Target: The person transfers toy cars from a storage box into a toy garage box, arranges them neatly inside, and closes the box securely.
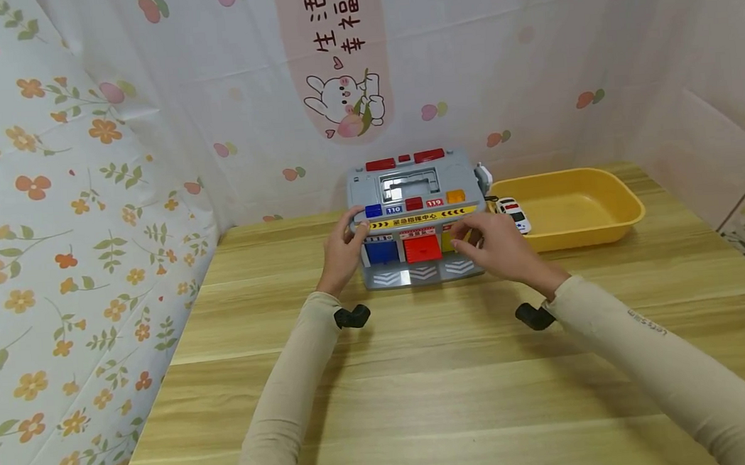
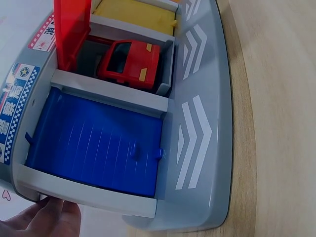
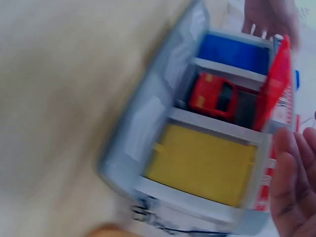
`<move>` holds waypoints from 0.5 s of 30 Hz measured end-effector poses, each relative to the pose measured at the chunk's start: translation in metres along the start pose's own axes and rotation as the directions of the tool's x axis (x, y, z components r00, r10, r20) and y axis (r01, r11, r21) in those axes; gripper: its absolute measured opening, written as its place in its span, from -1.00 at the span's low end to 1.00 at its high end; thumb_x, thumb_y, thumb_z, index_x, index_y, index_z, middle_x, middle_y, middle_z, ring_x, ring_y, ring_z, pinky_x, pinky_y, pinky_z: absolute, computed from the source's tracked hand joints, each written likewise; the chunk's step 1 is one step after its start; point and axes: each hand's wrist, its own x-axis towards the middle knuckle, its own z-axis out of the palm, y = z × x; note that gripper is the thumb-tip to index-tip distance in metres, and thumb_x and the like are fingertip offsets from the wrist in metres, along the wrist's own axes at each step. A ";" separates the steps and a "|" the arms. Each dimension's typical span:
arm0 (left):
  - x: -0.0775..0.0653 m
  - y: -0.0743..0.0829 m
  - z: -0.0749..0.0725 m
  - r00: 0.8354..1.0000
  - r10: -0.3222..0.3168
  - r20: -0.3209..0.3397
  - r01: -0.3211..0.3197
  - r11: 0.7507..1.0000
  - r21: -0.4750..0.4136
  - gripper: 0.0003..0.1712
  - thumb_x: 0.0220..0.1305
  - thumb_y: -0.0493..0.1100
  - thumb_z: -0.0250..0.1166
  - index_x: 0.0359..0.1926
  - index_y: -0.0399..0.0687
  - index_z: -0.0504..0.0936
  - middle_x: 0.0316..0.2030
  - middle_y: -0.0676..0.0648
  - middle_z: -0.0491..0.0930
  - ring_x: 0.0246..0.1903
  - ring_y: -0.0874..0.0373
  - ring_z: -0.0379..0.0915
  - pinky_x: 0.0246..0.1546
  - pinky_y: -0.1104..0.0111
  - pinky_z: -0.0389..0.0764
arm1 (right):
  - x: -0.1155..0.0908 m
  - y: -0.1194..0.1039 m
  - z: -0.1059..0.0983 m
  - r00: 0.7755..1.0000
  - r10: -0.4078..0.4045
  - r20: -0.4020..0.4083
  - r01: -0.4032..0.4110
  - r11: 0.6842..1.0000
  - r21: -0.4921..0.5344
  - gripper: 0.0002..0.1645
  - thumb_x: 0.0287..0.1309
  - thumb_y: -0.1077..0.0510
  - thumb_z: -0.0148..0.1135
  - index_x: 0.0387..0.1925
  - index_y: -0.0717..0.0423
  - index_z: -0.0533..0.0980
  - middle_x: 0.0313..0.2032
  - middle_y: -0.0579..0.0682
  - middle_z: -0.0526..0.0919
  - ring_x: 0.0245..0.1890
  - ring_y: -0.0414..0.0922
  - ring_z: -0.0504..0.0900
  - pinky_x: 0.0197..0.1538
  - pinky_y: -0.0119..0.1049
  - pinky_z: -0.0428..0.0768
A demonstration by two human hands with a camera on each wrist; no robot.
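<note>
A grey toy rescue station (image 1: pixel 418 219) stands on the table, with my left hand (image 1: pixel 340 251) gripping its left upper corner. The left fingers (image 2: pixel 47 219) wrap against its side wall by the blue bay. My right hand (image 1: pixel 493 245) hovers before the right bay, fingers loosely bent and holding nothing. The red door (image 3: pixel 274 84) of the middle bay is swung up, and a red toy car (image 2: pixel 131 64) sits inside, nose outward. On one side the blue door (image 2: pixel 96 140) is lowered, on the other the yellow door (image 3: pixel 202 163) is too.
Behind and right of the station is a yellow tray (image 1: pixel 612 228). A white toy police car (image 1: pixel 514 213) lies at its left end. The wooden table (image 1: pixel 421 400) stretches toward me. Patterned curtains (image 1: pixel 496 54) hang behind and at the left.
</note>
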 end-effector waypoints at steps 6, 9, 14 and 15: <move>0.000 -0.001 -0.001 1.000 -0.006 0.000 0.006 1.000 -0.003 -0.60 0.47 0.12 0.11 0.28 0.38 0.46 0.18 -0.10 0.55 0.01 -0.01 0.61 0.12 -0.03 0.62 | 0.021 -0.017 -0.003 0.995 -0.100 -0.015 0.096 0.980 -0.174 -0.56 0.14 0.16 0.45 0.04 0.21 0.58 -0.03 0.15 0.67 -0.02 0.06 0.60 0.03 -0.04 0.66; 0.000 -0.001 -0.001 1.000 -0.003 -0.004 0.003 1.000 0.001 -0.60 0.47 0.12 0.12 0.28 0.38 0.47 0.16 -0.11 0.57 -0.03 0.00 0.61 0.10 -0.03 0.63 | 0.029 -0.019 -0.001 0.995 -0.102 0.009 0.101 0.963 -0.252 -0.36 0.07 0.10 0.51 0.19 0.15 0.51 0.11 0.18 0.57 0.19 0.11 0.44 0.21 0.06 0.58; 0.000 0.000 -0.001 1.000 -0.001 0.000 0.001 1.000 -0.005 -0.60 0.47 0.11 0.11 0.28 0.36 0.46 0.16 -0.11 0.57 -0.01 -0.01 0.61 0.11 -0.05 0.63 | 0.037 -0.016 0.007 0.996 -0.081 0.047 0.092 0.945 -0.314 -0.09 -0.03 0.03 0.58 0.34 0.11 0.37 0.25 0.21 0.40 0.36 0.18 0.18 0.41 0.20 0.29; 0.000 0.000 -0.001 1.000 -0.001 0.000 0.001 1.000 -0.008 -0.60 0.47 0.11 0.12 0.28 0.35 0.46 0.17 -0.11 0.56 0.01 -0.02 0.62 0.11 -0.06 0.63 | 0.039 -0.015 0.008 0.996 -0.071 0.054 0.085 0.944 -0.320 -0.05 -0.05 0.02 0.59 0.36 0.10 0.34 0.28 0.21 0.37 0.38 0.19 0.14 0.42 0.23 0.23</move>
